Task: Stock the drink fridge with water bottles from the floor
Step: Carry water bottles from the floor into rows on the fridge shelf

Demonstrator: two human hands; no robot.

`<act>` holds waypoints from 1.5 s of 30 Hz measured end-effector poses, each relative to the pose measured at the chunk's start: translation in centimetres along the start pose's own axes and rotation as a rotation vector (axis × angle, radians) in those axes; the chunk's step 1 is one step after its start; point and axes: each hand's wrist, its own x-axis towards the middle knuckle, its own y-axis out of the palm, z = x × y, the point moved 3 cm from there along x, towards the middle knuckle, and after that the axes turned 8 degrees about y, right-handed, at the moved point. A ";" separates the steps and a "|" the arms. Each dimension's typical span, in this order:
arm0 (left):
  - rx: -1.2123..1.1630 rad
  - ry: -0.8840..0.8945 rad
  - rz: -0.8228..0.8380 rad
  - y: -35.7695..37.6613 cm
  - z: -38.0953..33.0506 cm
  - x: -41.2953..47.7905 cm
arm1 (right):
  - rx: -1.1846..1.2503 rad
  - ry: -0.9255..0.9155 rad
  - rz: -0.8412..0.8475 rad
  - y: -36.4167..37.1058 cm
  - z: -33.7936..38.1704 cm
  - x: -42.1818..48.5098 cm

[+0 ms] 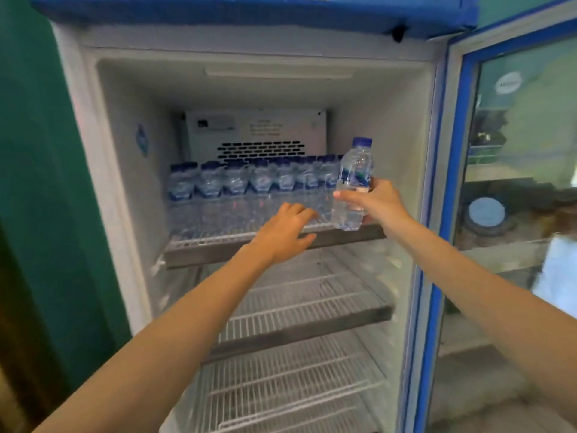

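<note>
Water bottle [352, 185], gripped upright by the right hand [379, 203], hovers at the top shelf's [218, 245] three o'clock end (placing step); left hand [285, 232] reaches empty, fingers relaxed. Next: set it beside the stocked row [253, 179].

Both arms outstretched, left hand [286, 235] loose-fingered, right hand [380, 202] round water bottle [356, 164]

Two bare forearms show, one coming in from the lower left of the frame, the other from the lower right edge. Both are slender and uncovered along their whole visible length, right to the frame edges. The left hand [285, 234] and the right hand [379, 200] are bare as well, with plain wrists and slim fingers [299, 210]. One nail shows on the right thumb, right of the frame's middle; it is too blurred to tell its finish.
</note>
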 end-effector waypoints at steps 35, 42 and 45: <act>-0.263 0.193 0.421 7.6 1.8 9.3 | -0.441 0.233 -0.182 3.4 -7.2 16.6; -0.264 0.165 0.404 8.0 2.1 9.5 | -0.454 0.235 -0.182 3.4 -7.5 16.8; -0.267 0.115 0.400 8.2 2.4 9.6 | -0.495 0.241 -0.172 3.4 -7.6 16.8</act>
